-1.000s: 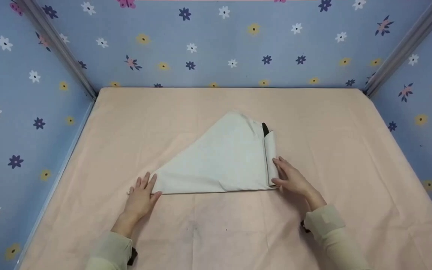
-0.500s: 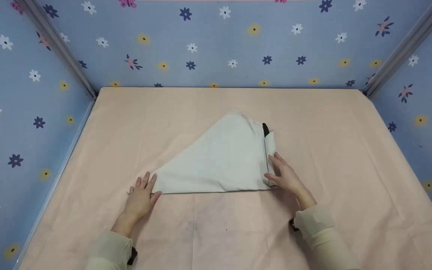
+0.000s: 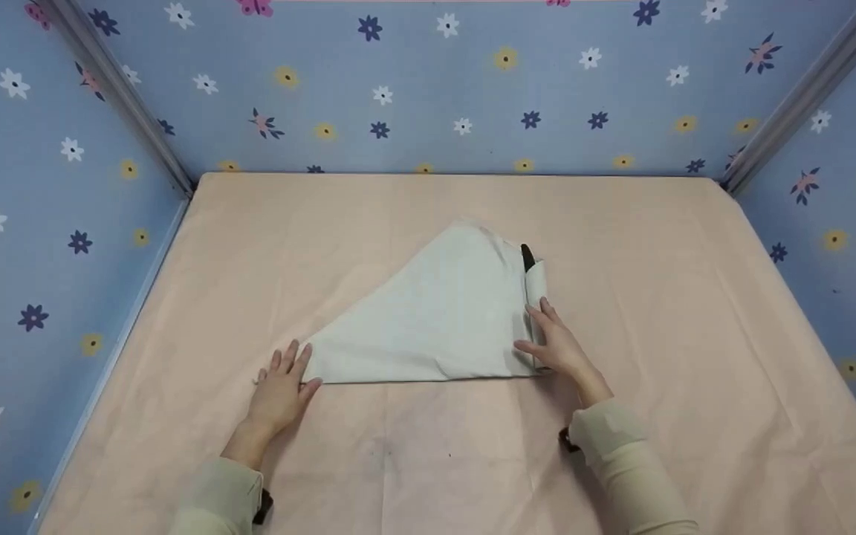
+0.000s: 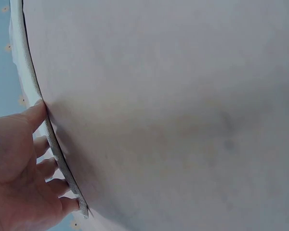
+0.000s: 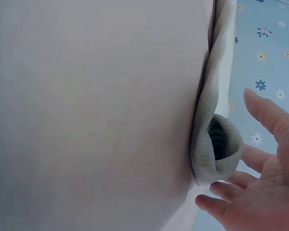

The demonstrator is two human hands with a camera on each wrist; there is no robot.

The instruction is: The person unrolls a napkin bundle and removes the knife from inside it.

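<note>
A pale grey-green folded cloth (image 3: 413, 319) lies flat, slanting down to a narrow left corner. Its right edge is turned into a roll (image 3: 536, 286), with a dark piece (image 3: 527, 258) showing at the top. My left hand (image 3: 276, 394) rests on the left corner, fingers extended. In the left wrist view, its thumb and fingertips touch the cloth's near edge (image 4: 31, 72). My right hand (image 3: 563, 349) is over the roll, fingers spread and thumb apart. The right wrist view shows the roll's end (image 5: 221, 144), dark inside, beside that hand's fingers; contact is unclear there.
A peach cover (image 3: 443, 461) with light creases spreads under the cloth. Blue flowered panels (image 3: 428, 89) stand at the back and both sides, joined by grey corner posts (image 3: 120, 96).
My right hand has shifted left and slightly away from me, from the roll's outer side to over it, and its fingers have spread. My left hand and the cloth look unmoved.
</note>
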